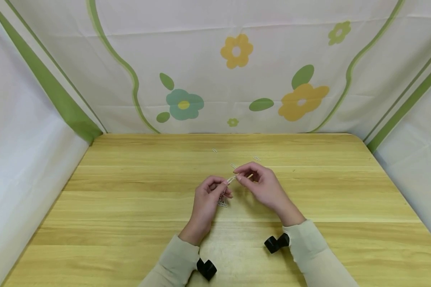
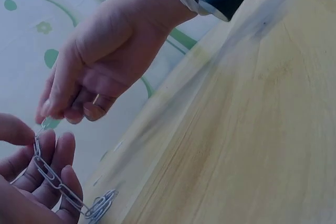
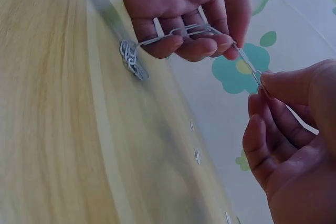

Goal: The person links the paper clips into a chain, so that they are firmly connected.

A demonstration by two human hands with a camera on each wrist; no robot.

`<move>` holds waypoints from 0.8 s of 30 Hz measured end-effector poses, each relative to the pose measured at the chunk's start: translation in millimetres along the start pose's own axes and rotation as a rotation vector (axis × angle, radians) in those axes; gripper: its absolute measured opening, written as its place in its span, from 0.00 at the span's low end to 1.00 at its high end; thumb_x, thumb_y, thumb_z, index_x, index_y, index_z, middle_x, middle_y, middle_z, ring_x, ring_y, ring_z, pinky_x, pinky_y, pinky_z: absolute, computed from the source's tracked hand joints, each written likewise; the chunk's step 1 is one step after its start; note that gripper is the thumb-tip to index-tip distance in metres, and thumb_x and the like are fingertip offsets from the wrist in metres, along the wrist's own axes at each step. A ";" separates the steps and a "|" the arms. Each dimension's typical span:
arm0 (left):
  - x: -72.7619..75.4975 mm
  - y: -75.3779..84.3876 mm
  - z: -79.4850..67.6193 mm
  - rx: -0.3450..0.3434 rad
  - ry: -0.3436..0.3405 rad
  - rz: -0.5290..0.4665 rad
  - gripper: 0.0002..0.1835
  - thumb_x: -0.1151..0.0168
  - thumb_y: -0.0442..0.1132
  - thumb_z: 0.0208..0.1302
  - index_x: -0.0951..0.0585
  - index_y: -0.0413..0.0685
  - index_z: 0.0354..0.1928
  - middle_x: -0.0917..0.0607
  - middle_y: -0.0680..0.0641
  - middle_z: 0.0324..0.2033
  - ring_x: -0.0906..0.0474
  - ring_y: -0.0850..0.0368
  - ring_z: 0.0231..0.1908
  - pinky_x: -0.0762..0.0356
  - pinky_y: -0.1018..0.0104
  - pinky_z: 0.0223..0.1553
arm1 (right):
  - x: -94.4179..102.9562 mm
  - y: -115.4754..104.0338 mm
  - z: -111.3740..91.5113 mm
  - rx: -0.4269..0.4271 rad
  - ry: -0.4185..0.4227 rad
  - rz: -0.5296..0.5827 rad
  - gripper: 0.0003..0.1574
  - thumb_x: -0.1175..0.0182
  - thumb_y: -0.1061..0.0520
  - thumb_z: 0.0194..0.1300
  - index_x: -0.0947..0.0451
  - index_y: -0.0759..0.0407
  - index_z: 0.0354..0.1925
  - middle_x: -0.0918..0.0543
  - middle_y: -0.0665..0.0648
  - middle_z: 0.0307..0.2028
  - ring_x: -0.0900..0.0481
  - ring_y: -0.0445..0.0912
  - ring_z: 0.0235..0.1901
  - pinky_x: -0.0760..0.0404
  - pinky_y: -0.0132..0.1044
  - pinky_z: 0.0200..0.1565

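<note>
Over the middle of the table, my left hand point(image 1: 206, 201) pinches a chain of linked paper clips point(image 3: 131, 61) near its upper end. The chain runs across the left fingers, and its lower part hangs in a bunch below them. To the right and slightly farther away, my right hand point(image 1: 263, 187) pinches a paper clip point(image 3: 256, 75) between thumb and fingertips. That clip lies in line with the chain's end; fingertips cover part of the joint, so I cannot tell whether the two are fully linked.
Loose paper clips lie on the wooden table point(image 1: 129, 223) beyond the hands: one clip point(image 1: 214, 150) toward the back, another clip point(image 1: 257, 158) to the right, and a third clip point(image 1: 233, 166) close to the right fingertips. A flowered cloth point(image 1: 201, 52) hangs behind the table.
</note>
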State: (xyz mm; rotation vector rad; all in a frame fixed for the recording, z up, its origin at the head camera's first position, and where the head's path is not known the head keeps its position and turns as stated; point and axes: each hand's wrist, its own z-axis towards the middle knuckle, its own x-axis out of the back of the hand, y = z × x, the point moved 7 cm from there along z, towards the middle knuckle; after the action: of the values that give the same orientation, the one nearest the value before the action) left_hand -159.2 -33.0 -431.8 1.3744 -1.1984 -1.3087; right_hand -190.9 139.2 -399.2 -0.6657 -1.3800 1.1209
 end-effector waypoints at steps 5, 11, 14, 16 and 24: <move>-2.3 -2.7 0.1 0.005 -0.048 0.044 0.06 0.37 0.34 0.76 0.17 0.37 0.47 0.12 0.45 0.32 0.13 0.57 0.33 0.16 0.64 0.43 | 5.1 4.3 -0.4 -0.060 0.040 0.098 0.10 0.29 0.56 0.73 0.13 0.58 0.50 0.13 0.59 0.41 0.14 0.47 0.39 0.15 0.34 0.41; -7.2 -4.6 -1.3 0.028 -0.110 0.061 0.13 0.39 0.29 0.74 0.15 0.39 0.57 0.11 0.34 0.46 0.11 0.57 0.36 0.17 0.66 0.41 | 5.5 4.8 -0.9 -0.096 0.045 0.121 0.10 0.26 0.55 0.70 0.13 0.59 0.45 0.14 0.57 0.38 0.17 0.45 0.35 0.16 0.36 0.39; -8.8 -5.4 -2.1 0.035 -0.125 0.083 0.14 0.38 0.31 0.75 0.15 0.40 0.59 0.11 0.33 0.46 0.12 0.58 0.35 0.19 0.69 0.38 | 3.5 5.6 -1.1 -0.110 0.033 0.122 0.09 0.26 0.56 0.70 0.12 0.59 0.44 0.13 0.57 0.38 0.17 0.44 0.34 0.15 0.36 0.39; -9.4 -4.7 -2.6 0.028 -0.124 0.108 0.13 0.36 0.35 0.76 0.14 0.42 0.58 0.11 0.34 0.43 0.14 0.57 0.34 0.20 0.69 0.36 | 2.0 6.7 -0.8 -0.113 0.031 0.124 0.09 0.26 0.56 0.70 0.12 0.60 0.44 0.13 0.56 0.38 0.17 0.44 0.34 0.15 0.37 0.39; -8.9 -4.6 -2.1 0.001 -0.102 0.157 0.10 0.34 0.41 0.79 0.13 0.44 0.53 0.14 0.32 0.39 0.18 0.54 0.31 0.24 0.71 0.32 | -0.3 11.6 1.4 -0.133 0.043 0.112 0.09 0.27 0.55 0.72 0.12 0.59 0.46 0.13 0.56 0.38 0.16 0.46 0.36 0.14 0.39 0.41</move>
State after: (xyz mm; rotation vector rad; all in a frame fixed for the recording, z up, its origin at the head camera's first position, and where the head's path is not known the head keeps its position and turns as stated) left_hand -156.6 -23.5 -434.7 1.2002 -1.3477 -1.2797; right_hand -194.7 143.0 -409.6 -0.8671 -1.4036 1.1026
